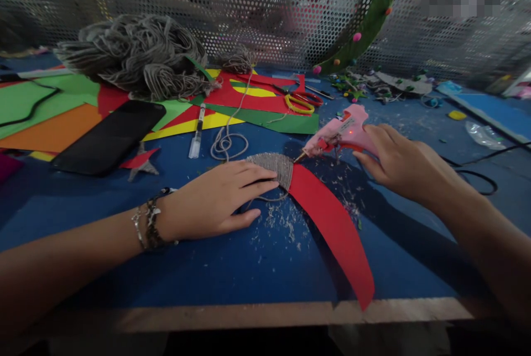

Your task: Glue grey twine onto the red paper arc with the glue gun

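A curved red crescent of paper or felt lies on the blue table, its left part wrapped in grey yarn. My left hand rests flat on the wrapped part, fingers stretched out and thumb apart. My right hand is closed round the handle of a pink hot glue gun. The gun's nozzle points left and down, at the upper edge where grey yarn meets bare red. A loose yarn strand runs from near my left fingers back to a small yarn bundle.
A large grey yarn heap, coloured sheets and a black phone lie left. Yellow- and red-handled scissors and a marker lie behind. A green crescent leans on the perforated metal screen. A black cable lies right.
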{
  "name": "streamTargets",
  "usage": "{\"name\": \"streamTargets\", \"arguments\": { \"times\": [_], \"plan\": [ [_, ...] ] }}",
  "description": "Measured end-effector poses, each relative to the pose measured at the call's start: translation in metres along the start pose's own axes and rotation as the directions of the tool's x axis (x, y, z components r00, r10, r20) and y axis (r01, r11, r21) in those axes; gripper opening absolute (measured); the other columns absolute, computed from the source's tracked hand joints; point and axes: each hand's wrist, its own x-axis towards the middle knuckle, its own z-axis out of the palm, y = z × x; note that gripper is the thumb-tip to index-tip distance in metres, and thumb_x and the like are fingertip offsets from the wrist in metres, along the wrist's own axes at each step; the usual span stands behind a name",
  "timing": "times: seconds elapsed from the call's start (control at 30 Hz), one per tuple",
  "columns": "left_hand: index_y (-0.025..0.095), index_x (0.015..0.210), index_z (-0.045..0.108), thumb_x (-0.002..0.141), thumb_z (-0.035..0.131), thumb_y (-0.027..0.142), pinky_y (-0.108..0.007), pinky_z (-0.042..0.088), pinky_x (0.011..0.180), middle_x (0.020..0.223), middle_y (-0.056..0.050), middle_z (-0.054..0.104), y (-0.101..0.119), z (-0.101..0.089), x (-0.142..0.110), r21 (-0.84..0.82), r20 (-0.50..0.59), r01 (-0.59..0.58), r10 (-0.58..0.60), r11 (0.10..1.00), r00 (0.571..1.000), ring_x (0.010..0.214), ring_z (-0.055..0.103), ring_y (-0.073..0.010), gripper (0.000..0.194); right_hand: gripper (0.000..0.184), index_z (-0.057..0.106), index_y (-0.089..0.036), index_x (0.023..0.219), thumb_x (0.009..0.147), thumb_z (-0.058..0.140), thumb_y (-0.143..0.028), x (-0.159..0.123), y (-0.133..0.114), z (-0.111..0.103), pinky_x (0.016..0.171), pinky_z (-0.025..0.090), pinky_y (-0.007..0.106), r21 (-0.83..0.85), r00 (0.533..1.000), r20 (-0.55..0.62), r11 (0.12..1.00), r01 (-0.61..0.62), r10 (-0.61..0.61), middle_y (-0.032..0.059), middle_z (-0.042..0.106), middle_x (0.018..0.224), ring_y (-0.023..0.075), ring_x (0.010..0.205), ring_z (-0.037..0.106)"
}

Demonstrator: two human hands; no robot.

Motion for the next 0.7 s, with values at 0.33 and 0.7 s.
{"name": "streamTargets", "arguments": {
  "times": [0.33, 0.7],
  "plan": [
    [0.013, 0.128, 0.046, 0.092, 0.042, 0.03, -0.044, 0.034, 0.106, 0.132, -0.012, 0.051, 0.001, -0.003, 0.0, -0.009, -0.01, 0.002, -0.002, 1.0, 1.0, 0.12, 0.048, -0.0244, 0.04, 0.037, 0.05, -0.015, 0.101, 0.083, 0.029, -0.041, 0.004, 0.012, 0.002, 0.054, 0.04, 0.034, 0.087, 0.992, -0.094, 0.993, -0.081, 0.089, 0.0155, 0.06, 0.094, 0.0267, 0.077, 0.057],
    [0.016, 0.084, 0.054, 0.093, 0.036, 0.021, -0.048, 0.036, 0.102, 0.098, -0.008, 0.062, 0.0, -0.005, 0.001, -0.059, -0.118, 0.022, -0.029, 0.998, 0.993, 0.094, 0.058, -0.0201, 0.021, 0.039, 0.058, -0.01, 0.091, 0.084, 0.035, -0.041, 0.011, 0.063, 0.016, 0.056, 0.04, 0.031, -0.021, 0.829, 0.21, 0.85, -0.526, 0.518, 0.02, 0.064, 0.085, 0.0246, 0.068, 0.059]
  ]
}}
